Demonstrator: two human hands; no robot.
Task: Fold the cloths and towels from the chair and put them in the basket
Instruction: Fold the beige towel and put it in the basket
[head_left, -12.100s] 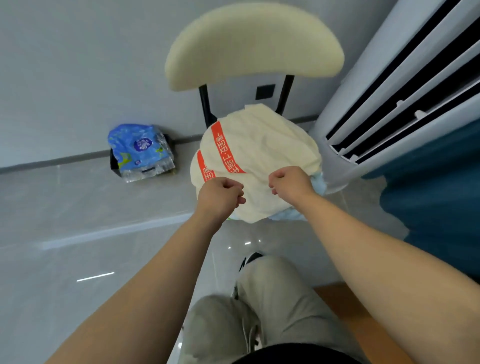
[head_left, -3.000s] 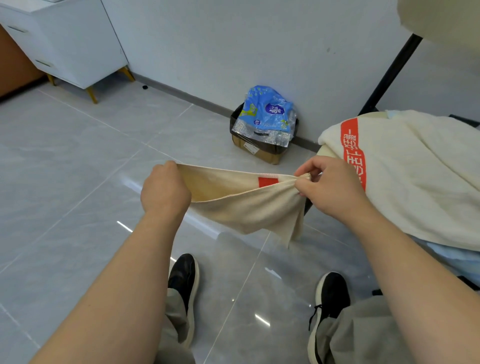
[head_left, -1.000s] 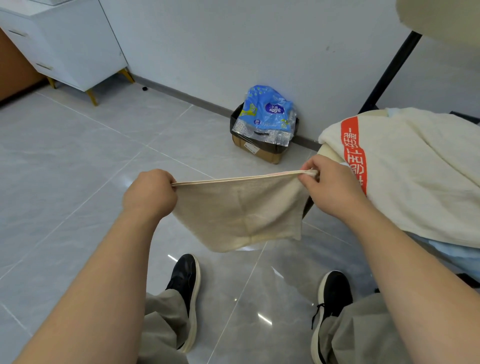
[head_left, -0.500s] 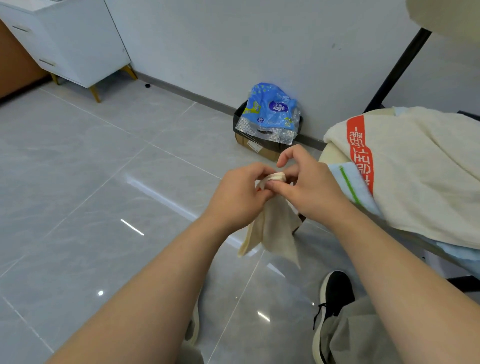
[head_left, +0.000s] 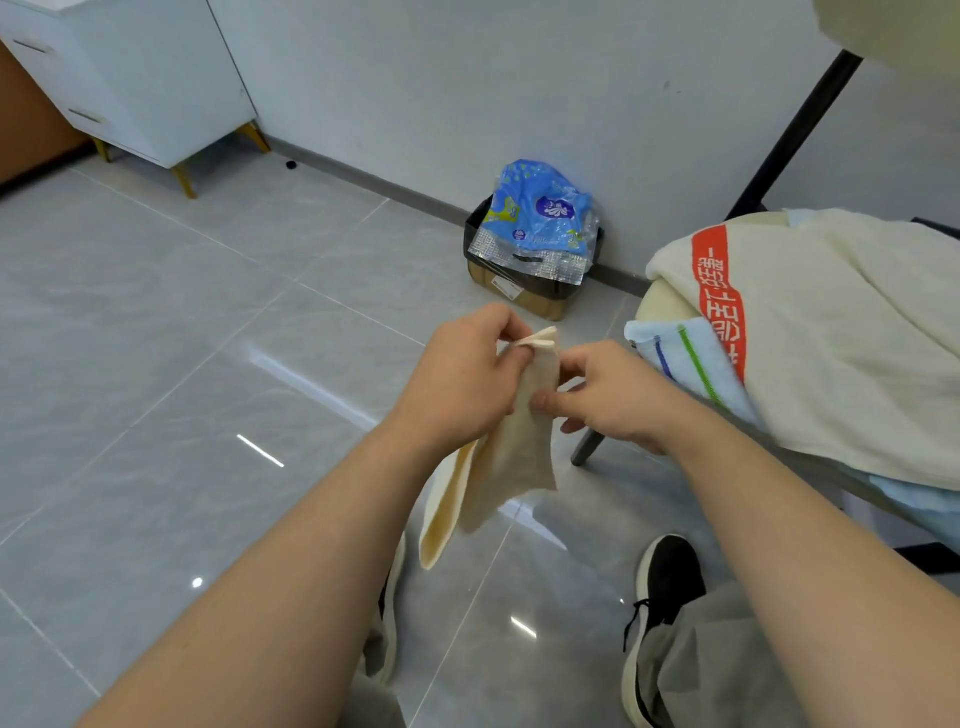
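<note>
- Pinching the small cream terry cloth (head_left: 511, 441) at its top corners, the left hand (head_left: 457, 379) has its grip clamped on it, in mid-air above the floor.
- Right hand (head_left: 608, 395), fingers closed on its edge, should align both layers before folding again.
- Cream and pale-blue towels (head_left: 831, 332) wait on the chair.

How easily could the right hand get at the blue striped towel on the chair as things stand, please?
Probably yes: the blue striped towel lies just beside the right hand, nothing between, but that hand pinches the beige cloth.

The towel (head_left: 831, 332) on the chair carries a red band of white Chinese characters — too warped to read. The blue bag (head_left: 537, 218) has a logo — illegible.
</note>
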